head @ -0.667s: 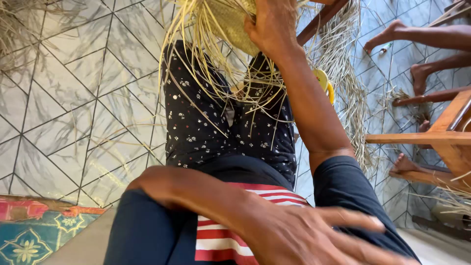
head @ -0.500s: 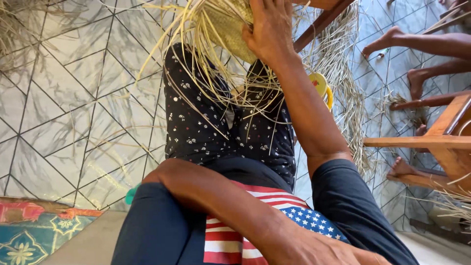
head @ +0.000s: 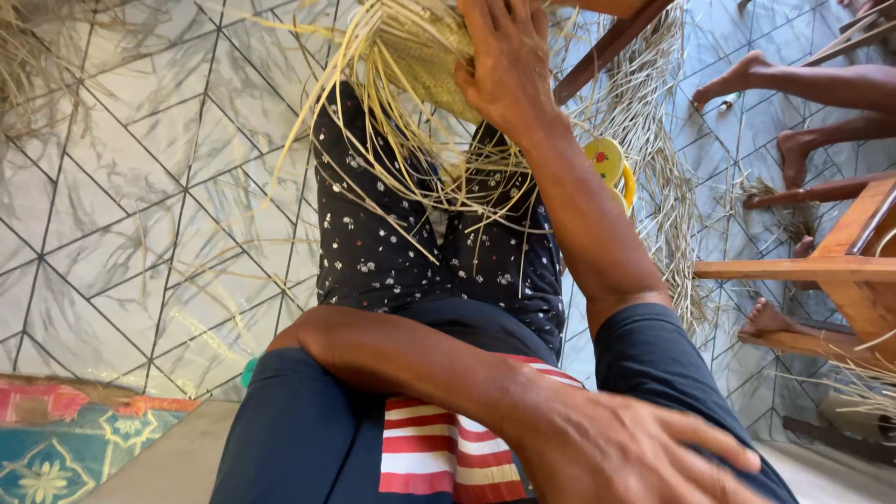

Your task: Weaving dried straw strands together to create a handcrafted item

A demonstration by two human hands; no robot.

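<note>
Since the earlier frame our left hand point(head: 625, 448) has slid further across the striped cloth point(head: 439, 448) on our lap, fingers spread flat and holding nothing. We have the woven straw piece point(head: 425, 51) far out over our shins, its loose strands point(head: 392, 159) trailing toward us, long axis along our legs. Our right hand point(head: 509, 56) is clamped on its near edge, arm fully stretched. Tiled floor point(head: 121, 187) lies around, with a wooden bench point(head: 812, 266) to the right.
</note>
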